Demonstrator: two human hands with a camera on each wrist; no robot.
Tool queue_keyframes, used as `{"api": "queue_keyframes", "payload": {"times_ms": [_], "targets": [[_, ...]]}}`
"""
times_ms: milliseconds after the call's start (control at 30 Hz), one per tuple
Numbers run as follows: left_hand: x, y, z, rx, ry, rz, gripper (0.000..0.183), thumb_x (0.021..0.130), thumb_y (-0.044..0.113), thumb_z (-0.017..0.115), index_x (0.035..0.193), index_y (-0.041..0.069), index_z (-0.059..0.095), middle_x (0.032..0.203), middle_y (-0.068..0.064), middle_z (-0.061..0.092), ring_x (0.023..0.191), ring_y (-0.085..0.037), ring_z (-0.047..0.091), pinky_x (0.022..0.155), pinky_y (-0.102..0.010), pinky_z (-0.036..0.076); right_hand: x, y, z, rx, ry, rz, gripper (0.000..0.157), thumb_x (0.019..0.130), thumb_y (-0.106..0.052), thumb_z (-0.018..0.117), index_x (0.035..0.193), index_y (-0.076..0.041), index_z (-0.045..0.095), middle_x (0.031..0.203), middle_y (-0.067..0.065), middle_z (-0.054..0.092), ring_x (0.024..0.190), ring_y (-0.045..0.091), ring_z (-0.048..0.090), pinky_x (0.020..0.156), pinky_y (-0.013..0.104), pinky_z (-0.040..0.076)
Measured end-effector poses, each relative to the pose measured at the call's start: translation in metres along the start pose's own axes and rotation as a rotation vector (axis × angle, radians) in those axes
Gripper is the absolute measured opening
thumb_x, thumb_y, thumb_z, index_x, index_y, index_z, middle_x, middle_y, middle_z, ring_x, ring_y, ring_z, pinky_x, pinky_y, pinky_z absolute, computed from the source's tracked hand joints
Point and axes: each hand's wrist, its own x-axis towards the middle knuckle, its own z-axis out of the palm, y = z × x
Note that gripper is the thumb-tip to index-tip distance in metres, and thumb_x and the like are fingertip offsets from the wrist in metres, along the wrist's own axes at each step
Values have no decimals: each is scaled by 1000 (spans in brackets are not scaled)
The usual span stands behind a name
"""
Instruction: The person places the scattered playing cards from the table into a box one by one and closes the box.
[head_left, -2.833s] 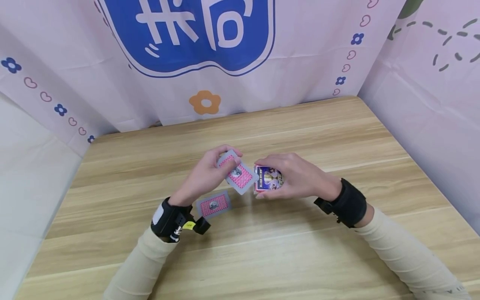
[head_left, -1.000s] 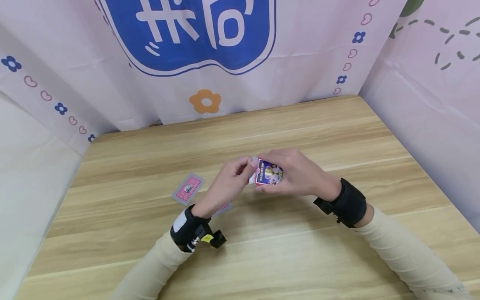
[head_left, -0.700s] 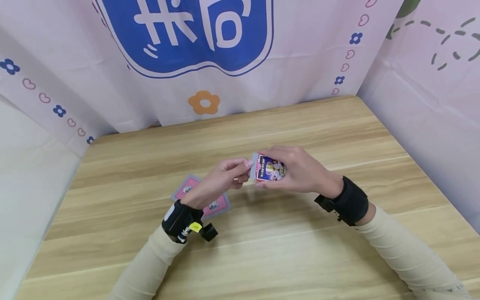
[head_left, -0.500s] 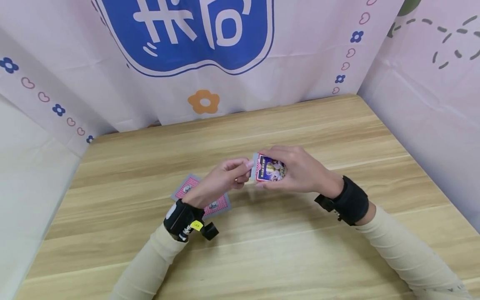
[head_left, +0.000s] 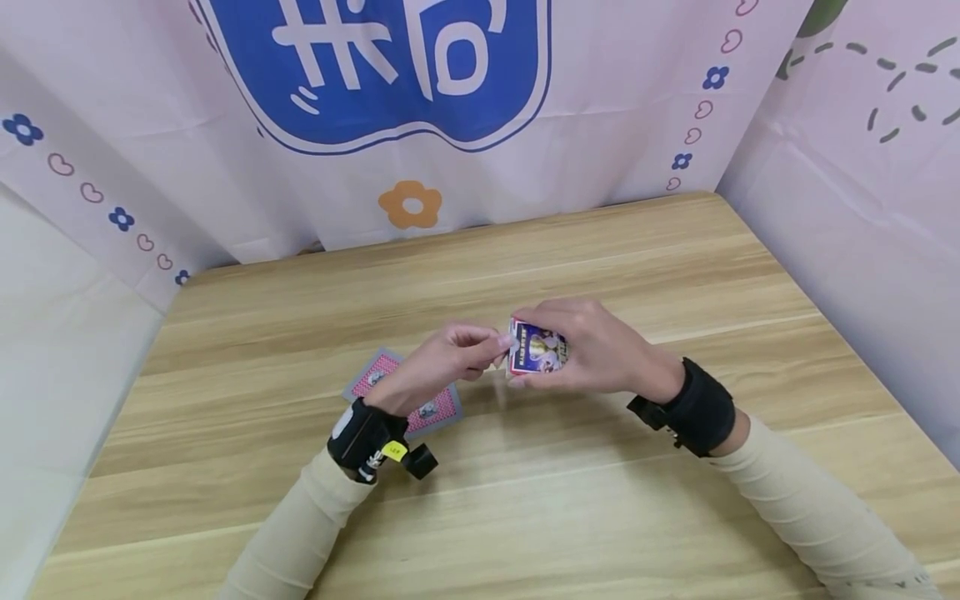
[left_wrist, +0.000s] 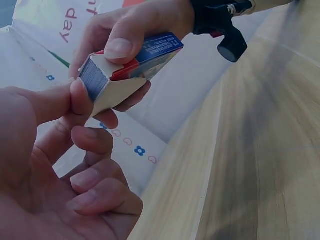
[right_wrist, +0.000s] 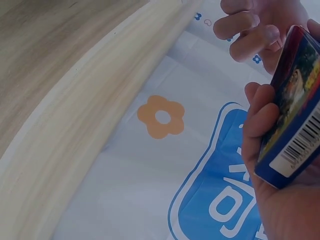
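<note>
In the head view my right hand grips a card box with a blue and red printed front, its end turned toward my left hand. The left wrist view shows this end open, with the stacked edges of playing cards inside and a pale flap below. My left thumb and index finger pinch at the corner of the stack; the other fingers are curled loosely. How many cards they pinch is hidden. In the right wrist view, fingers wrap the box near its barcode.
Beneath my left wrist, two red-backed playing-card piles or single cards, one farther left and one nearer, lie face down on the wooden table. A printed cloth hangs behind the table.
The card or cards my left hand held were laid on the table at left. That hand returned to the box; the pale card edge that stuck out half a second ago now shows less.
</note>
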Motion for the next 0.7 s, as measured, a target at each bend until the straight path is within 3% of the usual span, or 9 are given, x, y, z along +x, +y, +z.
{"api": "queue_keyframes", "payload": {"times_ms": [400, 567, 633, 700], "targets": [[1, 0, 0, 90, 53, -48, 39, 90, 45, 60, 78, 8, 63, 78, 0, 48, 68, -18, 37, 63, -35, 28, -4, 0, 3, -7, -9, 8, 64, 70, -42, 78, 115, 0, 62, 94, 8, 67, 76, 6, 57, 54, 24, 52], [-6, 11, -13, 333, 79, 21, 40, 91, 50, 55, 78, 13, 64, 74, -1, 48, 70, -18, 42, 62, -37, 34, -3, -1, 1, 9, -15, 5, 63, 70, -40, 78, 116, 0, 61, 94, 6, 66, 72, 5, 55, 53, 23, 51], [-9, 15, -21, 474, 86, 74, 32, 92, 43, 57, 79, 15, 65, 71, -1, 49, 67, -19, 43, 60, -36, 36, -3, -1, 0, 13, -10, 8, 63, 70, -39, 78, 117, 0, 60, 93, 5, 66, 70, 4, 54, 52, 23, 51], [-12, 16, -29, 619, 62, 73, 18, 91, 34, 63, 83, 18, 66, 74, -1, 54, 69, -19, 47, 60, -35, 40, -3, -1, -2, 13, -3, 14, 64, 69, -39, 78, 117, -1, 60, 93, 4, 65, 70, 4, 54, 52, 23, 51]]}}
